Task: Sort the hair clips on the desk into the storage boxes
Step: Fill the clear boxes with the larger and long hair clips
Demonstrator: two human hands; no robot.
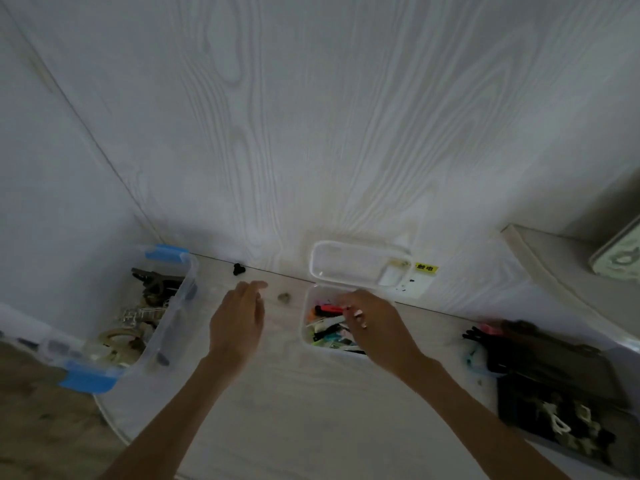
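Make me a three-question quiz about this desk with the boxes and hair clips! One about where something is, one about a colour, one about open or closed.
1. Where is the right hand?
A. over the small clear box
B. inside the big bin
C. flat on the wall

2. What colour are the latches on the big bin?
A. red
B. blue
C. green

3. The small clear box's lid is:
A. snapped shut
B. missing
C. open, leaning against the wall

Answers: 1 A, its fingers reach over the colourful clips in that box. 2 B, both latches look blue. 3 C, the lid stands up behind the box.
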